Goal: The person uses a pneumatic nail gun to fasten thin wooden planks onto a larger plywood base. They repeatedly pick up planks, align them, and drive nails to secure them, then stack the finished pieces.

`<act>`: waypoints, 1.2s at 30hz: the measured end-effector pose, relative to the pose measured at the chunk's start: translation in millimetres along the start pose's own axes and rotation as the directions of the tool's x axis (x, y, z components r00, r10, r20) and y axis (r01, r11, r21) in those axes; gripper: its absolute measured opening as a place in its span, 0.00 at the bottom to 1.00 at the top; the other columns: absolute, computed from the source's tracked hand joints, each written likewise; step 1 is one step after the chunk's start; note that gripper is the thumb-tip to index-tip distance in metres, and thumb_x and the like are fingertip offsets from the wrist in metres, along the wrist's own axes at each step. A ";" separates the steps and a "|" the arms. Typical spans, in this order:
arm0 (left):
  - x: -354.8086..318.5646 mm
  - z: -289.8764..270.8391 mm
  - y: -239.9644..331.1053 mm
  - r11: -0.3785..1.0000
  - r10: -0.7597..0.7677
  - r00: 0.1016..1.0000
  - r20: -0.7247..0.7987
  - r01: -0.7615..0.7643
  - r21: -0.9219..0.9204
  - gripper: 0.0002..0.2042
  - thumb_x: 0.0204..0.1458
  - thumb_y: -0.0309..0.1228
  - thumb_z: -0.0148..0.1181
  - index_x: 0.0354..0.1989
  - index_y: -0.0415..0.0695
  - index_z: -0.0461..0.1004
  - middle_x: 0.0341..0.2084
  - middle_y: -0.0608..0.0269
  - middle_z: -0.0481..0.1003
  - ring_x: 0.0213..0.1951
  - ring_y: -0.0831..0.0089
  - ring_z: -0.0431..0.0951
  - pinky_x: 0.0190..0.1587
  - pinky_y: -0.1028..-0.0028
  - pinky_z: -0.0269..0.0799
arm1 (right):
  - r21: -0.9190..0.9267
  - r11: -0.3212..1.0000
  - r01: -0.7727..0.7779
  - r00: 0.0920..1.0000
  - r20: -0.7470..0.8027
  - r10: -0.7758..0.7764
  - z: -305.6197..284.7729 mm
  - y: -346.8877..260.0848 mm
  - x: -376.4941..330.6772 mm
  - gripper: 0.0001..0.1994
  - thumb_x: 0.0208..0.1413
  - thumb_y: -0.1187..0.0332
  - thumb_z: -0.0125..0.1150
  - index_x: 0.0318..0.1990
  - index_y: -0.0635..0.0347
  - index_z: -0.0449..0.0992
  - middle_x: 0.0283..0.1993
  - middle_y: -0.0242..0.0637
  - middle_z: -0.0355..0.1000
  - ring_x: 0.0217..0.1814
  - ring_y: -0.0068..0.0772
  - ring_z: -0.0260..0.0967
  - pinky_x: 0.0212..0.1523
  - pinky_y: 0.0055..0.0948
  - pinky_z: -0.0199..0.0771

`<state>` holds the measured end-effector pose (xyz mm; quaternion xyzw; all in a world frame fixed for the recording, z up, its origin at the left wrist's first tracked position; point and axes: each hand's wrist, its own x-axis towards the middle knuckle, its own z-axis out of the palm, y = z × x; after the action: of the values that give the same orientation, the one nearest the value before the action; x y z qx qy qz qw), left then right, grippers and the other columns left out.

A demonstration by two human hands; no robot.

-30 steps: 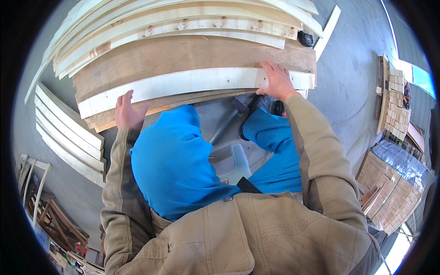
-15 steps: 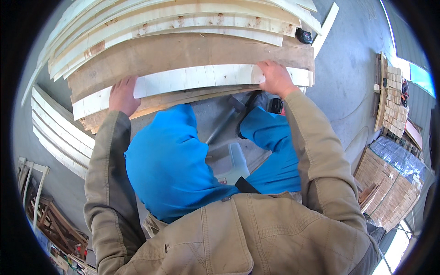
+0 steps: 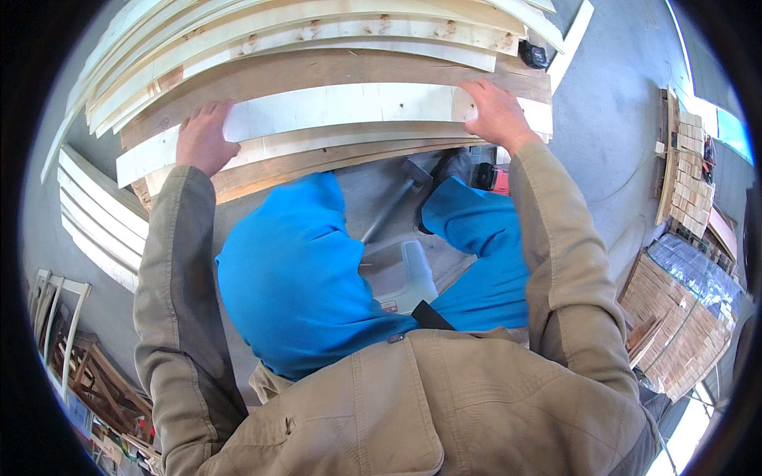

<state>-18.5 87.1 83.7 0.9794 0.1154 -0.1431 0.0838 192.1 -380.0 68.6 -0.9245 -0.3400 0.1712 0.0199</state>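
Note:
A pale wooden board [image 3: 349, 107] lies across a stack of planks [image 3: 317, 40] in front of me. My left hand [image 3: 203, 139] lies palm down on its left part. My right hand [image 3: 494, 113] grips its right end, fingers over the top face. A brown, darker plank [image 3: 317, 75] sits just behind the pale board. Both arms wear tan jacket sleeves, and my blue trousers show below the boards.
A hammer [image 3: 397, 198] and a clear plastic box [image 3: 401, 274] lie on the grey floor between my legs. A black tape measure [image 3: 533, 54] rests on the stack's right end. Loose boards [image 3: 91, 222] lie left. Stacked wooden blocks [image 3: 683, 309] stand right.
My left hand has moved up from the board's lower edge onto its top face. The pale board has shifted slightly away from me. My right hand stays on the right end.

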 end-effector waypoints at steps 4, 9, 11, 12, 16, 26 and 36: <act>-11.1 18.6 0.1 1.000 -0.008 1.000 0.013 0.008 0.014 0.34 0.43 0.29 0.72 0.64 0.50 0.74 0.60 0.55 0.76 0.64 0.53 0.73 0.68 0.53 0.66 | -0.020 0.999 0.026 1.000 0.009 -0.025 9.9 -1.1 -2.3 0.34 0.44 0.67 0.72 0.64 0.49 0.74 0.61 0.41 0.73 0.66 0.47 0.71 0.64 0.52 0.70; -26.9 39.9 -0.3 0.997 0.004 1.000 -0.019 -0.003 0.071 0.36 0.44 0.30 0.75 0.66 0.49 0.71 0.62 0.55 0.74 0.66 0.53 0.71 0.70 0.53 0.64 | -0.042 0.999 0.012 0.999 0.051 -0.010 33.4 -16.7 -13.4 0.31 0.44 0.68 0.73 0.61 0.54 0.73 0.61 0.43 0.72 0.67 0.51 0.70 0.64 0.53 0.70; -33.8 46.9 -2.0 0.999 -0.038 0.999 0.036 0.037 0.037 0.37 0.44 0.31 0.76 0.67 0.48 0.69 0.64 0.56 0.72 0.67 0.54 0.70 0.72 0.53 0.61 | -0.042 0.999 0.001 0.998 0.061 0.001 42.9 -23.8 -17.1 0.33 0.45 0.70 0.72 0.62 0.56 0.72 0.63 0.43 0.70 0.68 0.50 0.68 0.66 0.53 0.67; -35.5 50.6 -2.9 0.999 -0.025 0.999 0.020 0.024 0.036 0.37 0.44 0.31 0.76 0.68 0.48 0.69 0.64 0.56 0.72 0.68 0.55 0.69 0.72 0.53 0.61 | -0.034 0.999 0.010 1.000 0.012 -0.009 45.5 -25.4 -18.5 0.33 0.44 0.70 0.73 0.63 0.56 0.72 0.63 0.43 0.70 0.68 0.50 0.67 0.67 0.51 0.67; -34.0 63.1 -10.9 1.000 -0.011 1.000 0.003 0.011 0.022 0.36 0.43 0.28 0.74 0.66 0.48 0.70 0.63 0.56 0.71 0.67 0.55 0.69 0.72 0.53 0.60 | -0.033 0.999 -0.012 1.000 0.003 0.012 49.1 -27.6 -19.1 0.34 0.44 0.72 0.71 0.64 0.58 0.71 0.64 0.43 0.69 0.68 0.50 0.66 0.68 0.51 0.65; -29.0 66.9 -12.0 0.999 0.032 0.999 -0.026 -0.032 0.009 0.36 0.40 0.23 0.72 0.64 0.46 0.70 0.61 0.55 0.72 0.66 0.55 0.70 0.71 0.55 0.62 | -0.110 0.994 -0.017 1.000 -0.011 0.015 54.3 -27.2 -17.9 0.26 0.48 0.74 0.64 0.59 0.60 0.74 0.60 0.45 0.71 0.65 0.50 0.69 0.64 0.51 0.67; -28.4 61.2 0.4 0.999 0.038 0.999 -0.014 -0.038 0.012 0.38 0.39 0.24 0.76 0.64 0.45 0.68 0.61 0.55 0.72 0.65 0.53 0.71 0.70 0.56 0.63 | -0.140 0.988 -0.059 0.998 0.006 0.061 49.4 -21.7 -19.4 0.22 0.52 0.70 0.68 0.56 0.59 0.75 0.57 0.43 0.72 0.64 0.46 0.70 0.63 0.53 0.69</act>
<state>-60.9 68.9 34.5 0.9829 0.0964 -0.1352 0.0799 148.6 -379.6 31.3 -0.9325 -0.3233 0.1524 -0.0518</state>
